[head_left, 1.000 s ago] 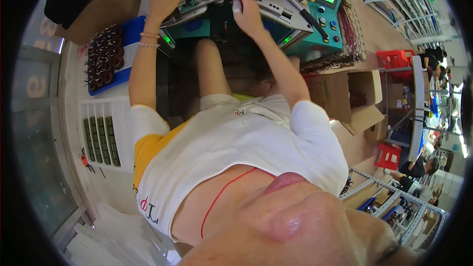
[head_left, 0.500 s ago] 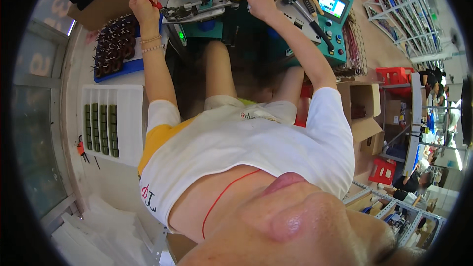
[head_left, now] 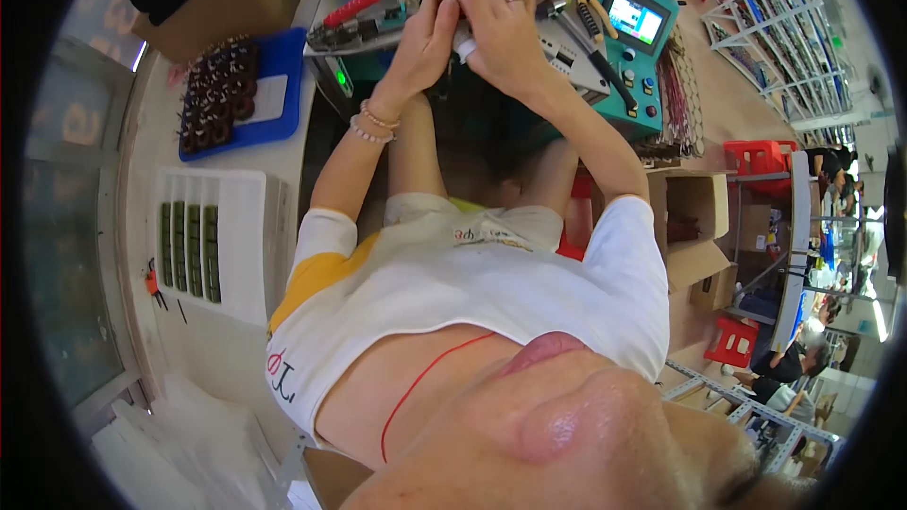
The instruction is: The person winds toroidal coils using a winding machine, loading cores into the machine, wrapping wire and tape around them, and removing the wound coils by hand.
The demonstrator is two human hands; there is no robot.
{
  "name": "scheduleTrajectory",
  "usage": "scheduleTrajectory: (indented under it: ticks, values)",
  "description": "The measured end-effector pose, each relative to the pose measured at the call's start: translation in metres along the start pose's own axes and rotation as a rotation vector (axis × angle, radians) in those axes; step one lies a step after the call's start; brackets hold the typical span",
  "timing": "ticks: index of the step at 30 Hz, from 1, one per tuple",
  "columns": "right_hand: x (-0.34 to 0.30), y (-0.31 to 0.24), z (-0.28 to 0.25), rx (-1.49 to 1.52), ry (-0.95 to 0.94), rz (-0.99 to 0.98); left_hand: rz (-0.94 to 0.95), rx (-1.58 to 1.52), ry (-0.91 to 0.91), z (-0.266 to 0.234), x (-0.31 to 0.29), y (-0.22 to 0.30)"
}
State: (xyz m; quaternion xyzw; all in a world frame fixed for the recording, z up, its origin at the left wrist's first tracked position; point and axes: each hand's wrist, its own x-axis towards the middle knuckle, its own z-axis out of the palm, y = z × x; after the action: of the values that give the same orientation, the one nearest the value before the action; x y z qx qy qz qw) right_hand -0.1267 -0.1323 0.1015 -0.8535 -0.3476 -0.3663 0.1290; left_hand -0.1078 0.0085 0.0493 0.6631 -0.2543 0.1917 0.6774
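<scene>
Both my hands have come together over the teal machine's work area at the top of the view. My left hand (head_left: 425,45) is closed, its fingers bent towards the other hand. Beside it, my right hand (head_left: 503,36) curls over from the right, a ring on one finger. Something small and dark lies between the fingertips, mostly hidden. A pale piece shows under the right palm, too covered to name. Just left of my hands is a metal toggle clamp (head_left: 364,24) with a red handle (head_left: 351,8), touched by neither hand.
A blue tray (head_left: 291,85) of dark wound coils (head_left: 219,94) lies left, above a white tray (head_left: 248,236) of green blocks. On the right stand a teal control box (head_left: 652,5) with a screen and a hammer (head_left: 605,66). Cardboard boxes (head_left: 699,217) sit farther right.
My left hand has left the red clamp handle and moved right to meet my right hand. The handle now lies lower, uncovered. My right hand has turned in towards the left one.
</scene>
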Motion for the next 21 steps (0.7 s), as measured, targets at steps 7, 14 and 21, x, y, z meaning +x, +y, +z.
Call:
scheduleTrajectory:
  ticks: [7, 14, 21]
  values:
    - [-0.013, 0.012, -0.028, 0.198, -0.121, -0.291, -0.634, -0.783, -0.575, -0.041, -0.018, -0.017]
    - [-0.025, 0.010, -0.040, 0.425, -0.349, -0.196, -0.818, -0.714, -0.616, -0.037, -0.022, -0.010]
    - [0.005, 0.098, 0.000, 0.340, -0.257, 0.125, 0.340, 0.824, 0.030, -0.058, 0.065, 0.003]
